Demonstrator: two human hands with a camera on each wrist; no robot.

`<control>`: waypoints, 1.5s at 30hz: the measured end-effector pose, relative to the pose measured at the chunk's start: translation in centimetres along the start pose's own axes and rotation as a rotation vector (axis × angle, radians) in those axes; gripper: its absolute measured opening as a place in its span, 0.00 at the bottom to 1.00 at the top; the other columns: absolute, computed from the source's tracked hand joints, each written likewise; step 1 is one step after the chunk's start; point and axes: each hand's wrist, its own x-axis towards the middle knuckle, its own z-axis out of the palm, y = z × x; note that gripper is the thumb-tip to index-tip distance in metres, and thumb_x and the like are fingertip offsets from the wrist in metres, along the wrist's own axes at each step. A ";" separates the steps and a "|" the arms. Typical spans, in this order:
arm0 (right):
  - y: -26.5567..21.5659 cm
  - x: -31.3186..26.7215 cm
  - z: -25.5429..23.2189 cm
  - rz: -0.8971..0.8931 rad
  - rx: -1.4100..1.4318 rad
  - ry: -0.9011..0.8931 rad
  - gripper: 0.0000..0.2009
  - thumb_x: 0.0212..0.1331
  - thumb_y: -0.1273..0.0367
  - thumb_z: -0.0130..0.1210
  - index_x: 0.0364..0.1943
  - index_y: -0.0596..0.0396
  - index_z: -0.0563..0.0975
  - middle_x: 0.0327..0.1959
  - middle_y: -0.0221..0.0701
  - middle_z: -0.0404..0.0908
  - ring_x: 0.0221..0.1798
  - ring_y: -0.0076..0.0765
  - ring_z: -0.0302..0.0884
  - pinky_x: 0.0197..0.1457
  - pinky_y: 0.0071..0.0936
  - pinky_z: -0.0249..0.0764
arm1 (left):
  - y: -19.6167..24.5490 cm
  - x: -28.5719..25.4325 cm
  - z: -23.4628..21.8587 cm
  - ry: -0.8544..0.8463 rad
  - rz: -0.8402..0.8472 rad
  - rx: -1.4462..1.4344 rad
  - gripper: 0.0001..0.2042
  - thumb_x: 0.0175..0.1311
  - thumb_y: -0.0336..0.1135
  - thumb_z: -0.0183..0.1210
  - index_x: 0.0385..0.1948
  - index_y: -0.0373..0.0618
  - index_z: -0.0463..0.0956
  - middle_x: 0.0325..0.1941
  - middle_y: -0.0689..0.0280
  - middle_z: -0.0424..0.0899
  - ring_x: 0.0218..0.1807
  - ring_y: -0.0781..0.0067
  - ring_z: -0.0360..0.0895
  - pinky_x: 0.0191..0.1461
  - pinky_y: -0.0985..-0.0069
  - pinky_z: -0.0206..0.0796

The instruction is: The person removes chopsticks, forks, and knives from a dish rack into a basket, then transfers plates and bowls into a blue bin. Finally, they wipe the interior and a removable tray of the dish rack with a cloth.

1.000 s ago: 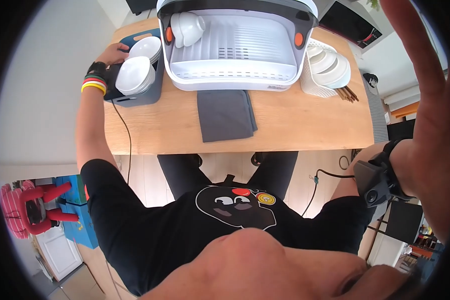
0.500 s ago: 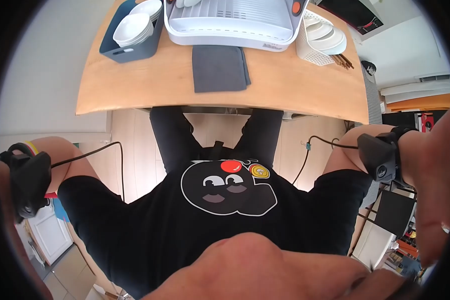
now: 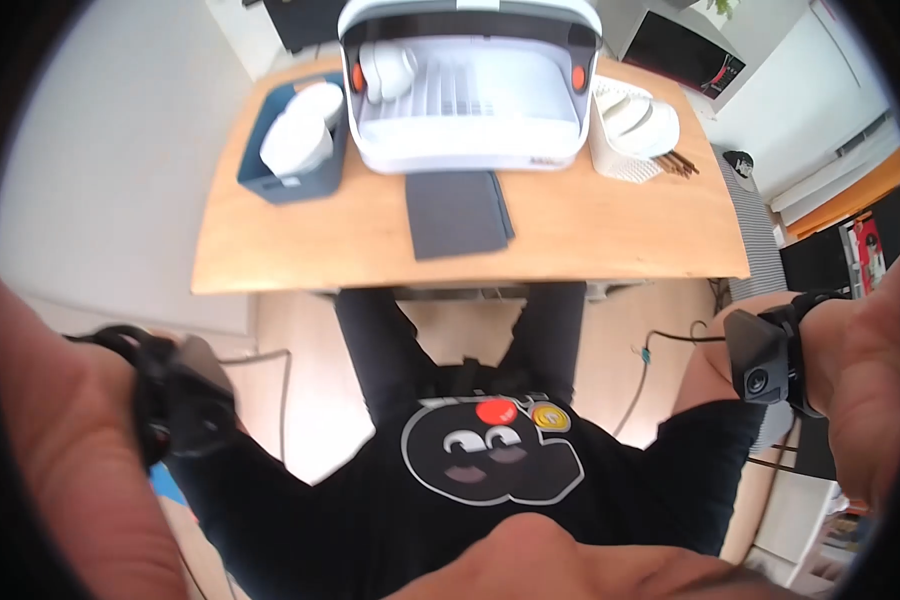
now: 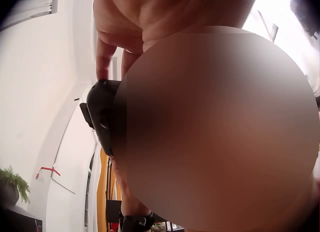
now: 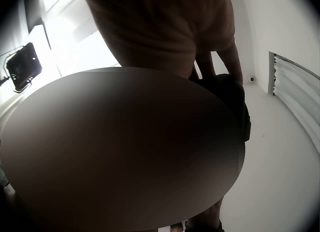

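Observation:
Both hands are raised beside the head. In the head view, my left hand (image 3: 80, 450) fills the left edge and my right hand (image 3: 870, 400) the right edge, each cut off by the frame. The left wrist view shows left fingers (image 4: 103, 59) reaching down to a black head-worn device (image 4: 101, 109). Right fingers (image 5: 231, 62) meet the same device from the other side in the right wrist view. The thumbs are hidden, so I cannot tell whether either hand grips it. Black wrist cameras sit on the left wrist (image 3: 185, 400) and right wrist (image 3: 765, 355).
On the wooden table (image 3: 570, 230) stand a blue bin (image 3: 285, 190) of stacked white bowls, a white dish rack (image 3: 470, 155) holding white bowls, and a white basket (image 3: 620, 165) with plates and chopsticks (image 3: 678, 163). A folded grey cloth (image 3: 455, 215) lies before the rack. Cables hang from both wrists.
My left hand has come away from the blue bin and up to the left side of the head. The right hand stays raised. The head view has tilted down, then back up.

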 end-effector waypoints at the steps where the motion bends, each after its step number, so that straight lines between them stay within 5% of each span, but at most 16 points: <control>1: -0.2 0.0 0.0 -0.014 0.011 0.009 0.23 0.57 0.60 0.45 0.55 0.56 0.67 0.57 0.39 0.65 0.61 0.40 0.60 0.66 0.51 0.43 | 0.0 0.1 0.1 0.008 0.013 -0.004 0.23 0.66 0.48 0.43 0.55 0.42 0.68 0.62 0.66 0.68 0.62 0.73 0.63 0.68 0.68 0.49; 14: -0.1 -0.7 0.0 0.042 -0.074 -0.035 0.22 0.58 0.61 0.44 0.55 0.56 0.68 0.58 0.39 0.65 0.63 0.40 0.59 0.68 0.52 0.41 | -0.4 -1.9 1.4 0.077 -0.049 -0.005 0.21 0.66 0.44 0.41 0.55 0.43 0.68 0.61 0.67 0.68 0.63 0.74 0.62 0.70 0.69 0.47; 27: -6.1 1.9 3.3 -0.264 -0.238 -0.277 0.20 0.59 0.63 0.42 0.54 0.56 0.69 0.59 0.40 0.65 0.64 0.40 0.59 0.70 0.53 0.40 | 1.0 -2.7 2.0 0.175 -0.107 0.036 0.19 0.67 0.40 0.40 0.54 0.43 0.68 0.61 0.67 0.69 0.63 0.75 0.62 0.71 0.69 0.45; 45: -8.9 -0.6 4.8 -0.452 -0.289 -0.207 0.19 0.61 0.65 0.40 0.54 0.55 0.70 0.61 0.40 0.65 0.66 0.40 0.58 0.72 0.55 0.37 | 2.8 -3.4 3.3 0.328 0.027 -0.004 0.17 0.67 0.34 0.38 0.53 0.44 0.69 0.61 0.68 0.69 0.64 0.78 0.61 0.73 0.70 0.43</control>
